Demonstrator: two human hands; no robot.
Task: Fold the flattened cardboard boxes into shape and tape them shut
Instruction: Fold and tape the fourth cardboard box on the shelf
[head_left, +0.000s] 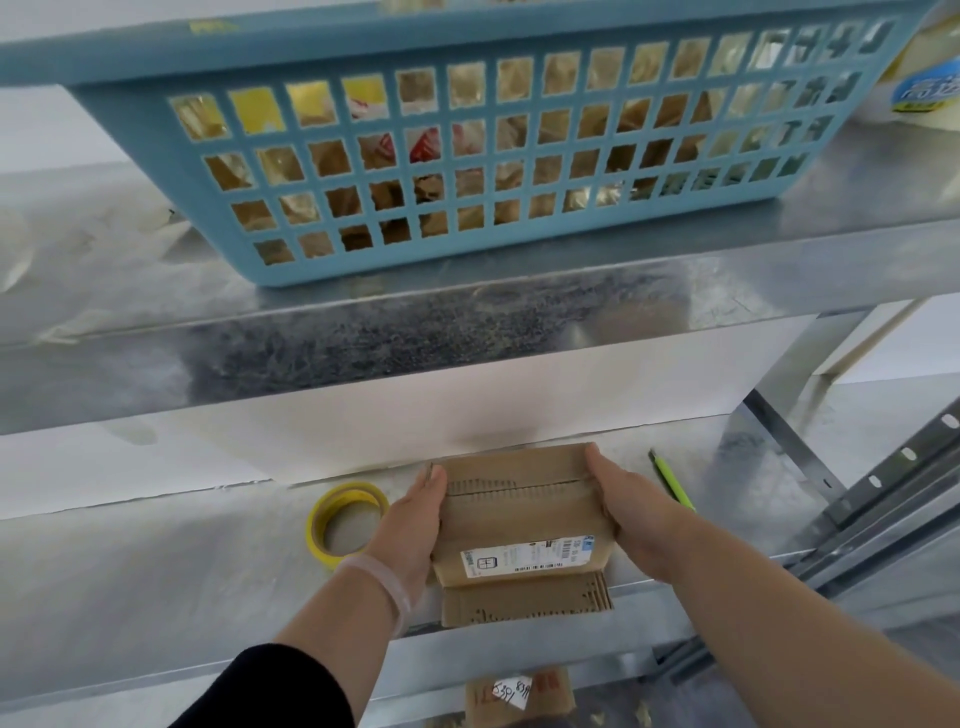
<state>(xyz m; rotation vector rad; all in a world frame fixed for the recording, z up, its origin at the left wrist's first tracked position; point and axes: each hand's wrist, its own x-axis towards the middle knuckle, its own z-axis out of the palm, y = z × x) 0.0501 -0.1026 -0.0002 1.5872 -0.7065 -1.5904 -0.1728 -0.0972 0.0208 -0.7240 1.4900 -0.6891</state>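
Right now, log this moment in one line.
left hand holds cardboard box | right hand holds it | tape roll on shelf

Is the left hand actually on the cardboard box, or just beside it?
Touching. The head view shows the left hand holding the left side of the cardboard box, with no gap between them.

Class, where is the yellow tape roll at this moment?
In the head view the tape roll lies flat on the metal shelf, left of centre, just left of the left hand that holds the box.
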